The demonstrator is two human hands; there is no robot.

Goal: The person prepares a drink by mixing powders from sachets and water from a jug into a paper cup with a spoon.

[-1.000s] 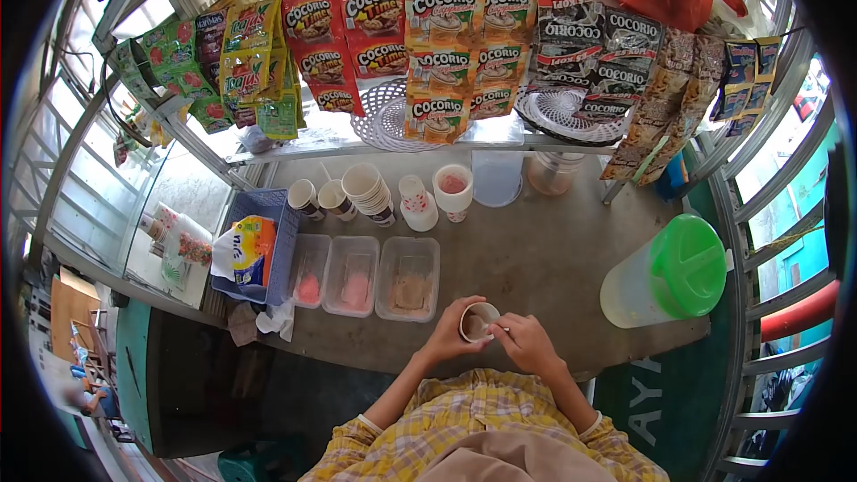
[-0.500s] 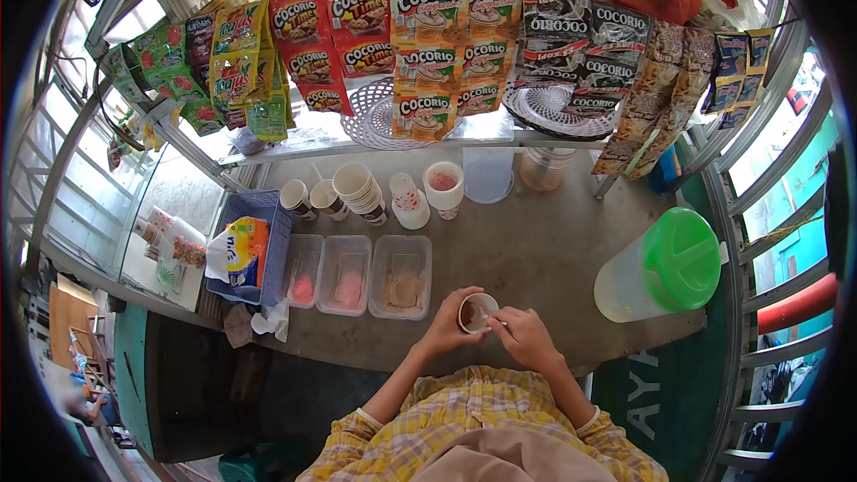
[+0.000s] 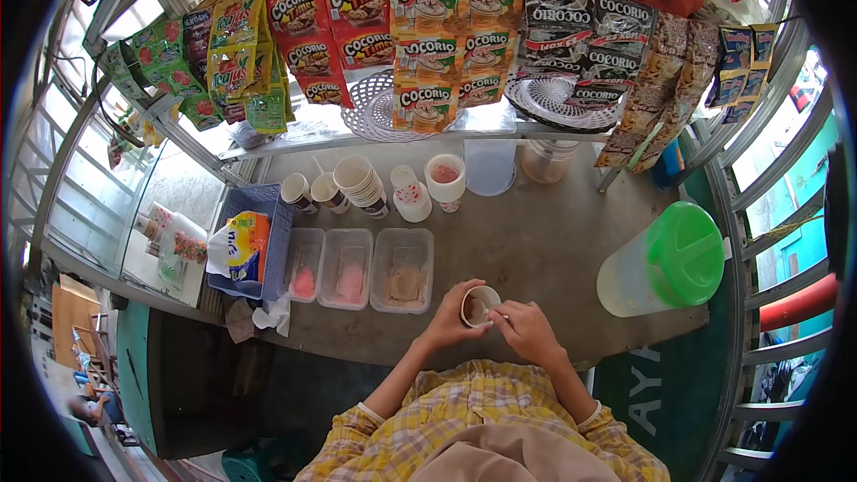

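My left hand (image 3: 453, 316) wraps around a small white paper cup (image 3: 468, 293) near the counter's front edge. Brownish contents show inside the cup, which tilts toward me. My right hand (image 3: 528, 334) is closed on the thin handle of what looks like a small spoon (image 3: 497, 314), its far end down in the cup. Beyond the left hand stand a clear tub of brown powder (image 3: 408, 286) and two tubs holding pink powder, the middle tub (image 3: 345, 282) and the left tub (image 3: 304, 283).
Stacked paper cups (image 3: 359, 186) line the back left of the counter (image 3: 518, 241). A green-lidded pitcher (image 3: 627, 278) stands at right. A blue basket (image 3: 279, 254) holds a tissue pack. Drink sachets (image 3: 430, 58) hang overhead from a rail. A seated person shows far left.
The view has shifted slightly. The cup's mouth faces me a little more, and the right hand has moved slightly at its rim. Both hands keep their hold.
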